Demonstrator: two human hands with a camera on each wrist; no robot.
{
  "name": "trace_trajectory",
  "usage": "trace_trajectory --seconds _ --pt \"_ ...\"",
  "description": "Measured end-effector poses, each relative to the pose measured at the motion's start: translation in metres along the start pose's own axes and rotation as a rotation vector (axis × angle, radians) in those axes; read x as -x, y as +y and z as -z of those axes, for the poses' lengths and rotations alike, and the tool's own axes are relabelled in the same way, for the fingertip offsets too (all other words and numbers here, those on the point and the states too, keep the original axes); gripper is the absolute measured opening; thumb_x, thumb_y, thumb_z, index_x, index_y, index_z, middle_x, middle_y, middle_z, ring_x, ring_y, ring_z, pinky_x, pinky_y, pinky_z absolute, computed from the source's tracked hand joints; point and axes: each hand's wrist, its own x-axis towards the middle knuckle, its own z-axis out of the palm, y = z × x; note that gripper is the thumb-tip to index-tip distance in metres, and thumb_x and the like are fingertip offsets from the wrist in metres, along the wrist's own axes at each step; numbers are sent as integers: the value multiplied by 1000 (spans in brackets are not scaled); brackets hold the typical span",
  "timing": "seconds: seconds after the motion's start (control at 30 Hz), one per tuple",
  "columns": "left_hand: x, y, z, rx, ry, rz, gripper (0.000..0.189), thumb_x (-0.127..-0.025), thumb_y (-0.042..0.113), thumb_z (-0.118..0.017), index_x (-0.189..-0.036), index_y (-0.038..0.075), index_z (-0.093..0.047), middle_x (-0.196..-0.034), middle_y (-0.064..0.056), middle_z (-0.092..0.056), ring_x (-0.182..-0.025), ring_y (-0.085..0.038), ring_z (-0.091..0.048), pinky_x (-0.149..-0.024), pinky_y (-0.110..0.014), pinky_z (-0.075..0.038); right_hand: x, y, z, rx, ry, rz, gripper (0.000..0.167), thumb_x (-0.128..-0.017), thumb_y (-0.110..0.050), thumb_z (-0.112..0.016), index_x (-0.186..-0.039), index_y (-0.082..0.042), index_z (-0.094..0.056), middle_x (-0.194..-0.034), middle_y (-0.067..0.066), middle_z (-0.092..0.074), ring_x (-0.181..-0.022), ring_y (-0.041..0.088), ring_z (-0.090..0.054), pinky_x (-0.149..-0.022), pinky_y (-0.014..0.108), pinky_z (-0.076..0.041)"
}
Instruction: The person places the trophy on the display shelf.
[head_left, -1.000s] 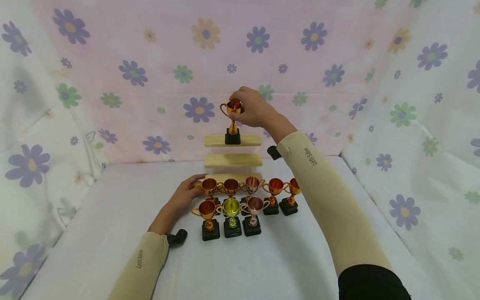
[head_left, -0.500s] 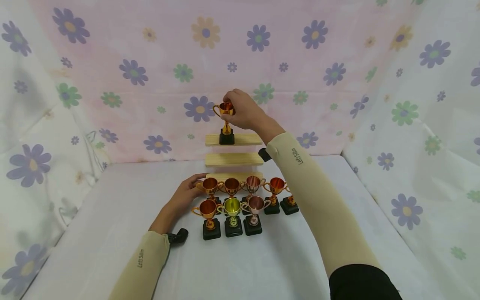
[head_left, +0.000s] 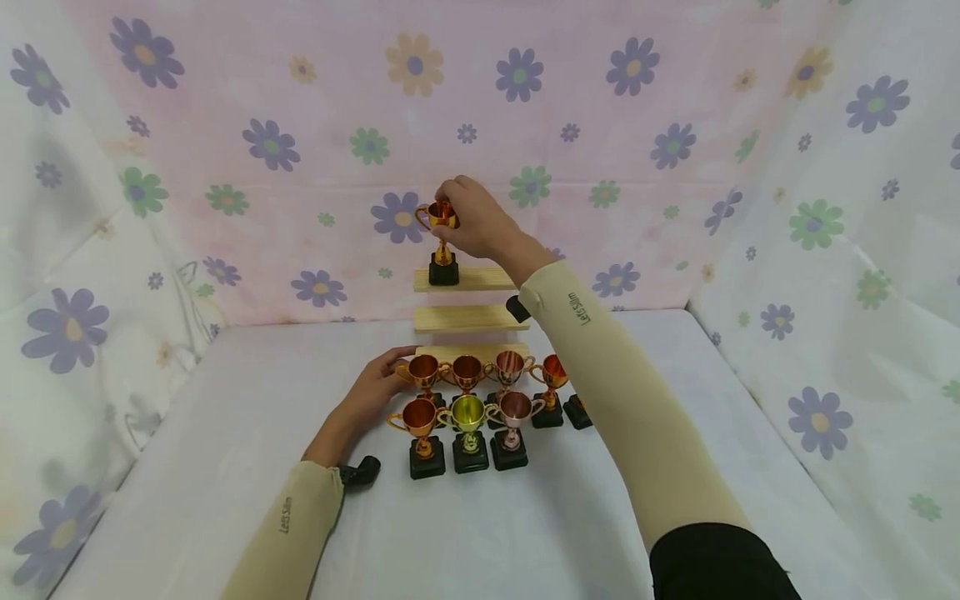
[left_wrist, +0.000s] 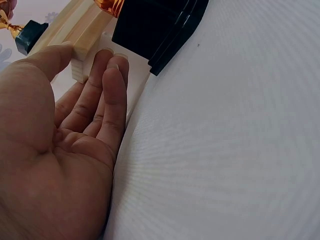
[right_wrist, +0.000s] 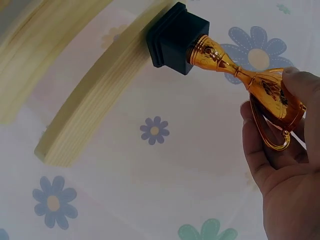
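My right hand [head_left: 480, 221] pinches the bowl of a small gold trophy cup [right_wrist: 272, 97], thumb on one side and fingers on the other. Its black base [head_left: 443, 270] is at the left end of the top wooden shelf [head_left: 480, 280], upright. In the right wrist view the base meets the plank's face. Low on the left, my left hand [head_left: 372, 385] touches the end of the bottom shelf [head_left: 480, 353]; in the left wrist view its thumb lies at the wood [left_wrist: 82, 37] and its loosely bent fingers reach beneath. A copper-coloured trophy [head_left: 423, 372] stands beside these fingers.
More small trophies stand in two rows before the shelves, among them a yellow-gold one [head_left: 468, 414] and a pinkish one [head_left: 515, 410]. My right sleeve partly covers the rightmost trophy [head_left: 577, 412]. A middle shelf [head_left: 472, 318] lies between top and bottom. Flowered cloth hangs behind.
My right hand has slid the gold trophy cup leftward along the top shelf, from near its middle to its left end. The left hand stays at the bottom shelf.
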Motion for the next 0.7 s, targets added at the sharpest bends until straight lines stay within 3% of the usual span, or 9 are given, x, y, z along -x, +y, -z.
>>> trace_trajectory --seconds 0.7 --pt "-2 -1 3 -36 -3 13 56 -103 8 -61 -158 12 -49 -127 -15 -71 -109 -24 -68 -97 -35 -52 -13 -3 -22 -33 57 -51 49 -104 -29 -70 -144 -4 -57 -139 11 -55 -121 24 -56 -106 30 -49"
